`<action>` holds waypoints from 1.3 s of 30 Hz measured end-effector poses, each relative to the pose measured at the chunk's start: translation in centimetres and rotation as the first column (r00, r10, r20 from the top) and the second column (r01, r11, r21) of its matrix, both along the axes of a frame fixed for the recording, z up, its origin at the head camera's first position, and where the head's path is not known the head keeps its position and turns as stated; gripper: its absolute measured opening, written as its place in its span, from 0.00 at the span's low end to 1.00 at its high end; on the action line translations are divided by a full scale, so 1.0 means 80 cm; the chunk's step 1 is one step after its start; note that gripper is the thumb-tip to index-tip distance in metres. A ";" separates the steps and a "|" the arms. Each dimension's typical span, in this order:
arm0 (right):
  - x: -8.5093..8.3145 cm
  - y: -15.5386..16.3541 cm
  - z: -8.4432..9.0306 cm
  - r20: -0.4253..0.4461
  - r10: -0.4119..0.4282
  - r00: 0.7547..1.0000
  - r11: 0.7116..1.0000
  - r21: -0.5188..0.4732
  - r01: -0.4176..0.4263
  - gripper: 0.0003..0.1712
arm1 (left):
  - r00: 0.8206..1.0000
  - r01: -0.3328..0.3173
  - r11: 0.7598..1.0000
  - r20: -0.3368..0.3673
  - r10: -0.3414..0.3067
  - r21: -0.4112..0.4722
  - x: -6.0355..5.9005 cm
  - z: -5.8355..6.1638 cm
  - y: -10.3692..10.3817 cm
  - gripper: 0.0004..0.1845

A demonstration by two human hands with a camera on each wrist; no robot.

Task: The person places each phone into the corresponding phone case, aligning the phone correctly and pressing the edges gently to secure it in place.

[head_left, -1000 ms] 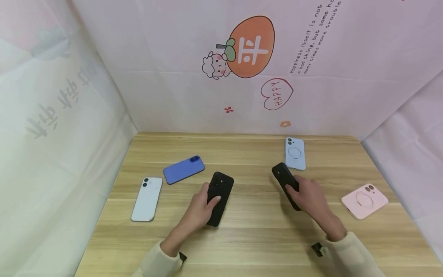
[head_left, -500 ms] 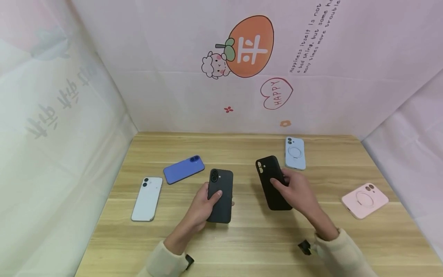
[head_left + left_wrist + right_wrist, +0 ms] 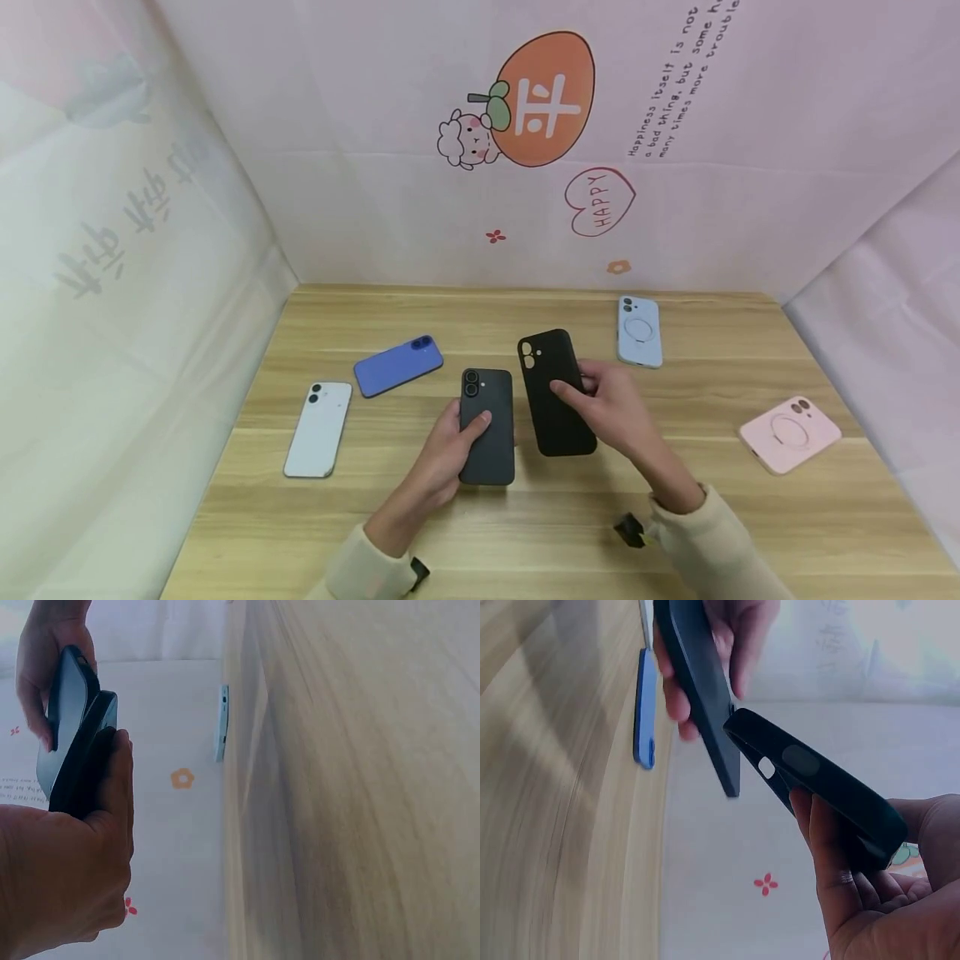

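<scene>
My left hand [image 3: 457, 437] grips a black phone [image 3: 487, 425] by its lower half, back side up, just above the wooden table [image 3: 525, 533]. Close to its right, my right hand [image 3: 600, 400] holds a black phone case [image 3: 551, 387] with the camera cut-out at the far end. Their long edges nearly touch. In the left wrist view the phone [image 3: 82, 776] sits in my left hand [image 3: 67, 877], the case [image 3: 66, 705] right behind it. In the right wrist view the case [image 3: 817, 780] is tilted in my right hand [image 3: 870, 900], one corner next to the phone [image 3: 697, 682].
A blue phone [image 3: 397, 367] and a white phone [image 3: 318, 429] lie on the table's left part. A light blue case [image 3: 640, 331] lies at the back right, a pink case [image 3: 790, 433] near the right edge. Printed cloth walls close three sides.
My right hand has carried the black case leftward toward the centre and turned its back up. My left hand has straightened the black phone and shifted it slightly right, so the two now sit side by side.
</scene>
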State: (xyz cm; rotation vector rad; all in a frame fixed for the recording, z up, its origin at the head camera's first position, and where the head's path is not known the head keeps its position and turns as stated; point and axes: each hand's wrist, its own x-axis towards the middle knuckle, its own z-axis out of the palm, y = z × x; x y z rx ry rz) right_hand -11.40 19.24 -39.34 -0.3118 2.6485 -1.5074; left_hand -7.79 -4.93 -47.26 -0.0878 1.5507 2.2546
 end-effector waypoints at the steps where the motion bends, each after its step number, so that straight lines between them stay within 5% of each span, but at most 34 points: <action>1: 0.000 -0.003 0.000 0.006 0.006 1.000 1.000 -0.016 -0.006 0.13 | 1.000 0.004 1.000 0.004 -0.004 0.015 0.001 0.000 0.000 0.28; 10: 0.000 -0.025 -0.005 0.070 0.014 0.997 0.995 -0.100 -0.007 0.15 | 0.998 0.053 0.993 0.010 -0.055 0.102 0.010 0.006 0.003 0.42; 39: 0.009 -0.081 -0.026 0.180 0.052 0.982 0.978 -0.209 -0.013 0.13 | 0.999 0.046 0.986 0.008 -0.048 0.158 0.011 0.014 0.017 0.38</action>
